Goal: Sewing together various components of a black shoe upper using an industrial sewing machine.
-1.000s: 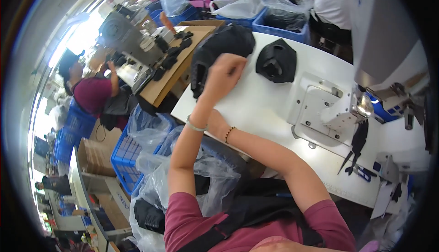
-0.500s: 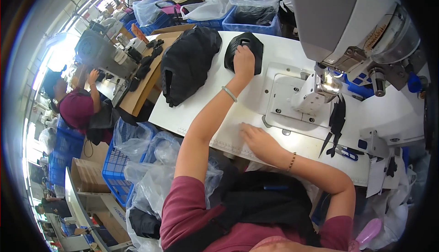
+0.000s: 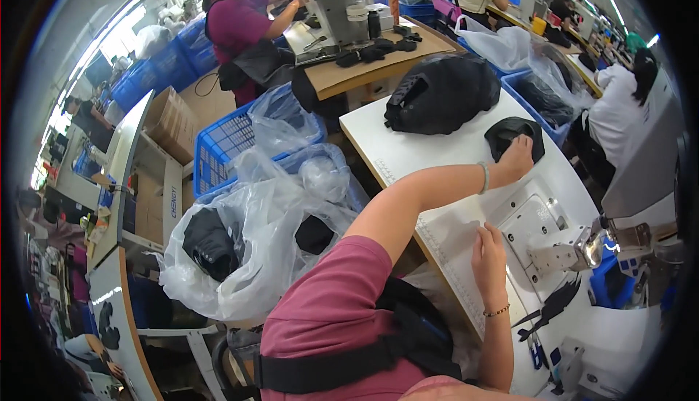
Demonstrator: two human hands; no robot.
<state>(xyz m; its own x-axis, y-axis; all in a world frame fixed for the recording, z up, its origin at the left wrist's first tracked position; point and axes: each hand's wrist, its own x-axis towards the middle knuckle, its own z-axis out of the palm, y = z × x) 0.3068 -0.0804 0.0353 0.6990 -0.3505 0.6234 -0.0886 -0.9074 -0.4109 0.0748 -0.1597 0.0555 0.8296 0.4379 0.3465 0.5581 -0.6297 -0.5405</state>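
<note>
My left hand (image 3: 514, 161) reaches across the white sewing table (image 3: 455, 215) with its fingers closed at the edge of a small black moulded piece (image 3: 510, 130). That piece lies flat, with an opening in its middle, and my fingertips partly cover it. Beside it sits a larger, bulky black fabric item (image 3: 445, 95), with a slot on its near side. My right hand (image 3: 488, 254) rests on the table by the sewing machine's metal plate (image 3: 535, 219), fingers stretched out and holding nothing.
The sewing machine arm (image 3: 564, 248) stands right of my hands. Black strips (image 3: 557, 303) and blue-handled snips (image 3: 536, 352) lie near it. To the left are a clear plastic bag (image 3: 247, 255) with black pieces and a blue crate (image 3: 226, 150). A co-worker (image 3: 240, 19) sits beyond.
The whole view has swung to the left, so the table appears farther right. My left hand remains at the black moulded piece, and my right hand stays on the table.
</note>
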